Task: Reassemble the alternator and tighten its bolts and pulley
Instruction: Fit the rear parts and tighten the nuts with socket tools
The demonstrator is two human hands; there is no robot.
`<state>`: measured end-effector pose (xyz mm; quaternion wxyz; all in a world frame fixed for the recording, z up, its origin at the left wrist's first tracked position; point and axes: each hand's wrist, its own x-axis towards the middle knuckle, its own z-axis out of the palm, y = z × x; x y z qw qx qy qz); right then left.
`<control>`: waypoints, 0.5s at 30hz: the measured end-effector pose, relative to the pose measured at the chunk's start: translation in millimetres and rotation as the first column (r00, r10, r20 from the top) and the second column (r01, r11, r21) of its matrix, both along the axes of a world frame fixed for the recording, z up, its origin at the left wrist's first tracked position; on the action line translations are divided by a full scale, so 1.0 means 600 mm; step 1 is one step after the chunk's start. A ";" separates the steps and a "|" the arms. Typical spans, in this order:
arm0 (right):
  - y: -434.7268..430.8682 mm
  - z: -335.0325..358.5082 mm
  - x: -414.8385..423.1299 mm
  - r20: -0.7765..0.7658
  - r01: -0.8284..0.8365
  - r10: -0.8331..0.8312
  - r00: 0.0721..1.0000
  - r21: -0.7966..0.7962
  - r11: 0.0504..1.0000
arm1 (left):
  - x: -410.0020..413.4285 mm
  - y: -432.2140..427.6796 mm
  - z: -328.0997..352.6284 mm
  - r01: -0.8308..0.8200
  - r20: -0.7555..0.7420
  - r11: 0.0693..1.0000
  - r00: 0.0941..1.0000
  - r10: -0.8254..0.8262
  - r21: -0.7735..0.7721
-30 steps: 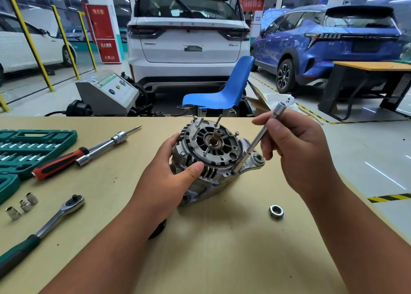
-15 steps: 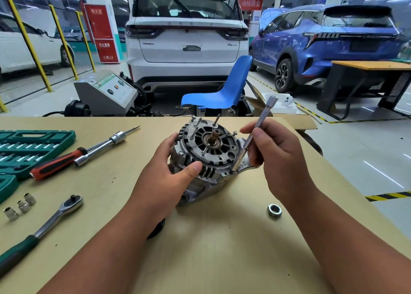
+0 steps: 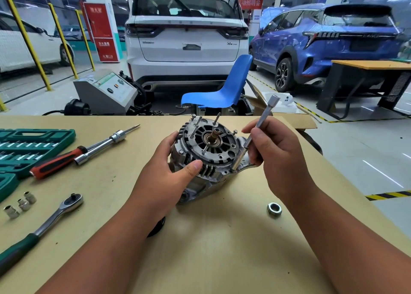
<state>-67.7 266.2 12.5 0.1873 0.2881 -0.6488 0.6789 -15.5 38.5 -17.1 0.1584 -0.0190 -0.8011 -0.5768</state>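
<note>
- Far to the left of the holding grip, an open green plastic socket case (image 3: 33,146) lies at the edge of the tan wooden table (image 3: 222,260).
- Nearer the grip, a red-and-black-handled driver (image 3: 55,163) and a chrome bar with a socket end (image 3: 104,142) lie side by side.
- Closer to the camera, well apart from the grip, sit three small silver sockets (image 3: 20,205) and a green-handled steel ratchet wrench (image 3: 44,222).
- The left hand (image 3: 164,182) clasps the grey cast-metal alternator (image 3: 213,153), thumb on its near rim and fingers curled round its far left side.
- The alternator rests tilted on the table, its vented face and bare shaft toward the camera. Long thin bolts (image 3: 195,127) stand out of it.
- The right hand (image 3: 278,160) pinches a slim silver socket extension (image 3: 264,113).
- The extension is slanted. Its lower end sits on the alternator's lower-right rim, just right of the left thumb.
- A silver hex nut (image 3: 274,209) lies on the table beneath the right wrist, apart from the alternator.
</note>
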 end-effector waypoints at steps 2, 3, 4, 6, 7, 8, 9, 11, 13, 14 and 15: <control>0.001 -0.001 -0.001 0.012 0.001 -0.001 1.000 -0.005 1.000 | 0.000 -0.001 -0.001 0.004 0.001 1.000 1.000 -0.004 0.001; 0.001 -0.002 -0.001 0.009 0.010 -0.010 1.000 -0.004 1.000 | 0.000 -0.001 -0.001 0.005 0.001 1.000 1.000 -0.005 0.000; 0.001 -0.003 -0.002 0.001 0.022 -0.022 1.000 -0.006 1.000 | -0.001 -0.001 -0.002 0.006 -0.001 1.000 1.000 -0.006 -0.003; 0.001 -0.005 -0.004 -0.015 0.039 -0.039 0.999 -0.016 0.999 | -0.002 -0.002 -0.002 0.008 -0.004 1.000 1.000 -0.008 -0.002; 0.001 -0.006 -0.006 -0.018 0.043 -0.044 0.999 -0.021 0.999 | -0.002 -0.002 -0.002 0.009 -0.003 1.000 1.000 -0.009 0.000; 0.002 -0.006 -0.007 -0.020 0.044 -0.045 0.999 -0.025 0.999 | -0.002 -0.002 -0.001 0.009 -0.003 1.000 1.000 -0.009 0.000; 0.002 -0.006 -0.007 -0.023 0.041 -0.042 0.999 -0.025 0.999 | -0.002 -0.002 -0.001 0.009 -0.002 1.000 1.000 -0.009 -0.001; 0.003 -0.005 -0.007 -0.033 0.029 -0.030 0.999 -0.017 0.999 | -0.001 -0.002 -0.001 0.009 0.001 1.000 1.000 -0.009 -0.006; 0.001 -0.004 -0.006 -0.039 0.025 -0.025 0.999 -0.011 1.000 | -0.001 -0.003 -0.001 0.009 0.001 1.000 1.000 -0.009 -0.016; 0.000 -0.003 -0.005 -0.036 0.028 -0.029 0.999 -0.012 1.000 | -0.001 -0.003 -0.001 0.009 0.001 1.000 1.000 -0.009 -0.021; 0.000 -0.003 -0.004 -0.028 0.031 -0.031 0.999 -0.015 0.999 | -0.002 -0.003 -0.001 0.008 0.002 1.000 1.000 -0.008 -0.025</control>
